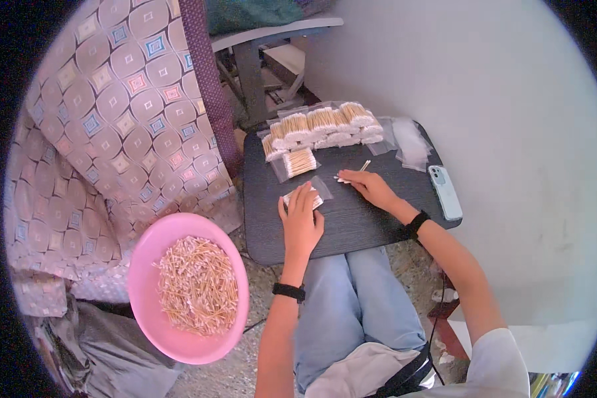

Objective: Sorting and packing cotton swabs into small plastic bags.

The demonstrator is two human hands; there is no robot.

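Note:
My left hand [302, 219] is over a small clear bag of cotton swabs [316, 198] on the dark table, fingers on top and thumb along its right side; it grips the bag against the surface. The bag's clear plastic flap sticks out beyond the fingers. To the right, my right hand [371, 187] is closed low over a few loose cotton swabs [365, 165], whose white tips and sticks show around the fingers. Its palm side is hidden. Just behind my left hand lies another filled bag of swabs [300, 162].
Filled swab bags [322, 123] are stacked along the table's [358, 229] far side. Flat clear bags [411, 142] lie at the far right corner, with a phone [445, 192] nearer. A pink basin [141, 292] of loose swabs stands at left. A pale wall [511, 166] borders the right.

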